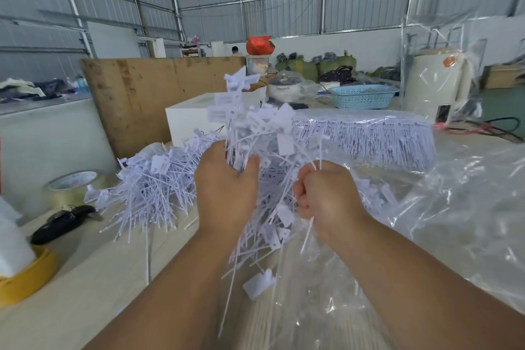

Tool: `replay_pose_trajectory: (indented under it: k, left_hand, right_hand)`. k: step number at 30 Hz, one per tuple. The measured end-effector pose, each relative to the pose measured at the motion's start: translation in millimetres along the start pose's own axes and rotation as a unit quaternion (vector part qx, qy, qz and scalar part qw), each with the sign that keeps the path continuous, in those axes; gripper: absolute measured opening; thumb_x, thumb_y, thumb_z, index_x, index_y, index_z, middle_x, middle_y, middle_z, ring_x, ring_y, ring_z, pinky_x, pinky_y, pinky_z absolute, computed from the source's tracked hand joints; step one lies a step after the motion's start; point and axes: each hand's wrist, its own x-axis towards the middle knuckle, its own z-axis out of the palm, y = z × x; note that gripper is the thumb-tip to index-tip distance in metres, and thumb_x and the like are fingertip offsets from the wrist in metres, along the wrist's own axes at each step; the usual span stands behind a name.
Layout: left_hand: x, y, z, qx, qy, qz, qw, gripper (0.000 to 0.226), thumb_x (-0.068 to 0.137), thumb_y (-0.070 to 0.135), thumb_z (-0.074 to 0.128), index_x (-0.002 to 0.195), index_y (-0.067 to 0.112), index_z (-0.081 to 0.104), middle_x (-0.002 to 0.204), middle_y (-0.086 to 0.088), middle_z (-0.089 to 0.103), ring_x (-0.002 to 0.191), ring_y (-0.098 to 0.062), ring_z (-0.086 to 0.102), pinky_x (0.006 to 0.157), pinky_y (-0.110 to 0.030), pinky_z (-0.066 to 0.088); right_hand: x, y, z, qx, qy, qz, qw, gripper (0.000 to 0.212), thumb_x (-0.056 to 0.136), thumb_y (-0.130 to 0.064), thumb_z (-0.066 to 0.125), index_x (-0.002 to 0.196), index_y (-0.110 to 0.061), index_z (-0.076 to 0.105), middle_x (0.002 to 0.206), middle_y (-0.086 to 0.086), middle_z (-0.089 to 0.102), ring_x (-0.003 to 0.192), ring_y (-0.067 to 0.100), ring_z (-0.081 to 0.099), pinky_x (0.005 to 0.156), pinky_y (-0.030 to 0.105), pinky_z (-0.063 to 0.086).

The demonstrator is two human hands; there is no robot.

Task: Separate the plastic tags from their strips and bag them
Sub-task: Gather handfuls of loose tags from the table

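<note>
- A person's left hand point(227, 187) grips a thick, upright bunch of white plastic tags with thin tails point(250, 125) above a pale wooden desk point(93, 273); its fingers point(251, 163) are curled round the stems, and the flat tag heads fan out above the fist.
- The right hand point(326, 193) is closed in a fist just beside the left, its fingers pinching a few thin white tails that run across to the bunch and stick out below the knuckles.
- Loose white tags hang and scatter under both hands, several lying over a crumpled clear plastic bag point(460, 216) that spreads across the right side of the desk.
- A heap of separated white tags point(153, 190) lies on the desk to the left of the hands.
- Behind the hands, a long clear bag packed with rows of white tags still on their strips point(369, 133) lies across the desk.
- A roll of clear packing tape point(72, 185) stands at the desk's left side, near a dark, glossy handled tool point(64, 221) whose kind cannot be told.
- A roll of yellow tape point(25, 278) sits at the left edge, partly covered by white foam-like material.
- A white box point(193, 119) and a leaning brown plywood sheet point(147, 94) stand beyond the heap.
- Farther back are a light blue perforated plastic basket point(363, 96), a white pot with a glass lid point(284, 86) and a white cylindrical tank wrapped in clear film point(434, 85), under corrugated metal walls.
</note>
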Motion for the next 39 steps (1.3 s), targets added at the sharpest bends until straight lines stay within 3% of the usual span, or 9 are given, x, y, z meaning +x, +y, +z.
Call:
replay_pose_trajectory:
  k: [4,9,13,15,21,23,28,33,39]
  left_hand:
    - [3.2,-10.5,-1.9,0.059,-0.042,-0.027,0.997,0.032,0.085,0.025,0.071,0.068,0.022,0.043,0.063,0.003,0.045,0.051,-0.007,0.042,0.045,-0.017,0.026]
    - [4.3,-14.5,-1.5,0.127,-0.088,-0.039,0.987,0.032,0.086,0.030,0.070,0.071,0.021,0.042,0.065,0.003,0.044,0.056,-0.007,0.043,0.047,-0.024,0.024]
    - [3.3,-10.3,-3.3,0.126,-0.082,-0.037,0.988,0.026,0.086,0.032,0.069,0.082,0.018,0.047,0.069,0.002,0.048,0.061,-0.005,0.045,0.049,-0.021,0.026]
    - [2.6,-5.0,-4.1,0.108,-0.061,-0.032,0.992,0.028,0.085,0.031,0.070,0.076,0.021,0.045,0.067,0.004,0.047,0.059,-0.004,0.045,0.048,-0.018,0.024]
    - [-6.1,16.0,-3.0,0.035,-0.033,0.021,0.999,0.016,0.082,0.029,0.070,0.084,0.018,0.058,0.076,0.003,0.056,0.068,-0.013,0.051,0.057,-0.015,0.032]
    - [-9.6,22.2,-3.1,0.017,-0.044,0.033,0.998,0.015,0.081,0.029,0.070,0.085,0.020,0.059,0.078,0.003,0.058,0.068,-0.013,0.052,0.059,-0.020,0.036]
    - [-12.5,28.7,-1.4,-0.031,-0.085,-0.009,0.996,0.020,0.080,0.031,0.072,0.075,0.028,0.052,0.059,0.013,0.057,0.051,0.002,0.051,0.050,-0.014,0.037]
    - [-16.5,30.2,0.4,-0.089,-0.169,-0.045,0.981,0.013,0.089,0.035,0.065,0.095,0.029,0.056,0.085,0.001,0.068,0.075,-0.020,0.067,0.073,-0.047,0.054]
    - [-23.5,30.3,5.3,0.085,-0.193,0.076,0.975,0.024,0.090,0.031,0.047,0.105,0.013,0.050,0.098,-0.004,0.055,0.096,-0.026,0.048,0.083,-0.046,0.043]
  right_hand:
    - [-0.8,-2.3,-4.9,0.053,0.022,-0.014,0.998,0.035,0.074,0.013,0.027,0.064,-0.011,0.051,0.047,0.003,0.045,0.031,0.007,0.032,0.034,0.015,0.022]
    - [0.2,-2.7,-8.5,0.073,0.052,-0.054,0.995,0.037,0.070,0.014,0.027,0.061,-0.013,0.050,0.043,-0.001,0.045,0.031,0.007,0.031,0.034,0.016,0.022]
    - [6.3,1.2,-9.4,-0.117,0.033,0.015,0.992,0.027,0.088,0.001,0.044,0.065,-0.012,0.049,0.056,0.004,0.047,0.038,0.011,0.039,0.042,0.022,0.038]
    - [5.6,5.3,-7.5,-0.148,-0.018,0.080,0.986,0.023,0.087,-0.002,0.048,0.064,-0.007,0.051,0.054,0.006,0.051,0.033,0.014,0.037,0.038,0.022,0.033]
    - [-2.1,13.2,7.7,-0.044,-0.122,0.108,0.986,0.021,0.085,-0.026,0.061,0.091,-0.006,0.064,0.075,0.012,0.055,0.055,0.021,0.051,0.046,0.029,0.038]
    - [-5.6,12.1,11.8,0.028,-0.168,0.128,0.977,0.022,0.087,-0.024,0.057,0.100,-0.006,0.061,0.090,0.016,0.049,0.065,0.023,0.051,0.050,0.030,0.039]
    - [-6.2,5.7,1.1,0.138,-0.248,0.133,0.950,0.016,0.086,-0.010,0.046,0.094,-0.006,0.059,0.090,0.014,0.057,0.071,0.021,0.055,0.068,0.031,0.044]
    - [-10.8,3.5,-2.5,0.195,-0.317,0.101,0.923,0.022,0.076,-0.002,0.040,0.083,-0.005,0.061,0.082,0.008,0.067,0.069,0.017,0.061,0.065,0.031,0.050]
    - [-11.9,0.7,1.8,0.239,-0.323,0.107,0.910,0.040,0.073,-0.023,0.068,0.110,-0.007,0.064,0.110,0.015,0.063,0.105,0.028,0.060,0.098,0.038,0.043]
